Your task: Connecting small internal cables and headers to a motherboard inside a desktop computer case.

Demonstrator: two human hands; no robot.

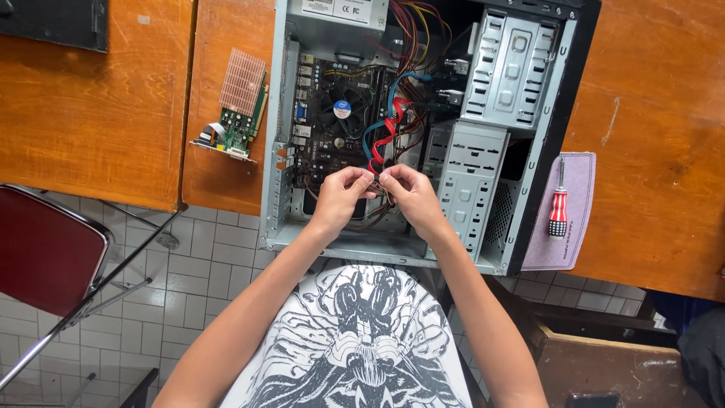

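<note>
Head view: open computer case lies on the wooden table. Left hand and right hand both pinch thin wires above the motherboard; tugging risks tearing a connector or snagging the red cable.

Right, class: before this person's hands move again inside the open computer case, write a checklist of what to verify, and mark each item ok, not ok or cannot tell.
1. Both hands on the wiring: left hand and right hand meet at thin wires low in the computer case. Ok.
2. What the fingers pinch: hidden by the fingertips. Cannot tell.
3. Red cable clear of the fan: runs beside it. Ok.
4. Screwdriver set aside: lies on the pad, right of the case. Ok.
5. Expansion card out of the case: lies on the wooden table. Ok.
6. Power disconnected: not visible. Cannot tell.
</note>
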